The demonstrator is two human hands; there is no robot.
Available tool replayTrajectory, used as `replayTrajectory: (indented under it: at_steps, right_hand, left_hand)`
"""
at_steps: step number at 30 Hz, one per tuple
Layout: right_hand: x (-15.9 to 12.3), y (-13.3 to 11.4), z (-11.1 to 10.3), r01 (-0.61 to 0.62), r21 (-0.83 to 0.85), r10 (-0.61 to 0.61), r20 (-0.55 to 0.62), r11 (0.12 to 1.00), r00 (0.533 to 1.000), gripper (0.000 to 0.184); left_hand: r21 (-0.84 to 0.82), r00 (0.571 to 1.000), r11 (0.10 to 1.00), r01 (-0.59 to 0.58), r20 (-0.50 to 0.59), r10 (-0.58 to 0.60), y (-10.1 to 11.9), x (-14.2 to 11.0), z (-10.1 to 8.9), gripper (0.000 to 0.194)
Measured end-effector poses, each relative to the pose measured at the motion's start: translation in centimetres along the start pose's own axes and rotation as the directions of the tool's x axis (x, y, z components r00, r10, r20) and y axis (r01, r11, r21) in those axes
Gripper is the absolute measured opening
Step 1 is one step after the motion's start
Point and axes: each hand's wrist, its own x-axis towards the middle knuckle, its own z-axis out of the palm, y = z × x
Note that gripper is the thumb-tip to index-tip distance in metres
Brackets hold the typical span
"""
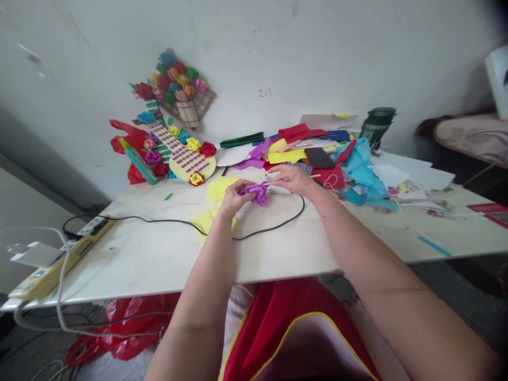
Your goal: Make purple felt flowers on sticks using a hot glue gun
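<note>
**Purple paper flower sits between two pinching hands**

The purple paper flower [259, 194] is above the white table [278, 262], in the gap between the person's two hands, directly beyond the fingertips of the left and just below those of the right. The left hand [235, 197] grips its left side between thumb and fingers. The right hand [294, 180] pinches a thin stick [316, 175], whose near end reaches the flower's upper edge while the other end pokes out past the hand, to the right. Whether the right fingertips also touch the petals is too small to tell.

Yellow paper [221, 188] lies beyond and beneath the left hand and forearm. A black cable [273, 229] loops across the tabletop on the near side of the flower, curving up towards the right wrist. A dark phone [319, 157] rests on coloured paper just beyond the right hand, with crumpled blue paper [363, 166] further right. Well to the left of the flower, a yellow guitar-shaped craft [189, 156] leans near the wall, paper roses around it.
</note>
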Motion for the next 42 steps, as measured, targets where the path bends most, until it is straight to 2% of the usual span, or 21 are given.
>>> replayTrajectory:
  at_steps: [8,14,23,36,42]
  right_hand:
    - [0.1,0.3,0.2,-0.004,0.045,0.004,-0.005,0.999,1.000,0.015]
    - [0.1,0.4,-0.3,0.013,-0.024,-0.014,-0.019,1.000,1.000,0.014]
    - [-0.1,-0.3,-0.9,-0.001,-0.097,0.001,0.008,0.995,1.000,0.014]
    - [-0.2,-0.1,-1.8,0.019,-0.043,-0.016,0.081,0.999,0.997,0.027]
    - [0.0,-0.5,-2.2,-0.015,-0.162,0.034,0.116,0.987,0.993,0.031]
  left_hand:
    - [0.002,1.000,1.000,0.002,0.017,-0.002,0.2,-0.1,0.1,0.041]
    - [0.026,1.000,1.000,0.011,0.008,-0.011,0.3,-0.1,0.1,0.044]
    - [0.059,1.000,0.998,0.025,-0.004,-0.025,0.4,-0.1,0.2,0.035]
    - [0.110,0.999,0.994,0.014,-0.032,-0.011,0.3,-0.1,0.2,0.027]
    - [0.154,0.998,0.988,0.000,-0.060,0.009,-0.2,0.0,0.0,0.028]
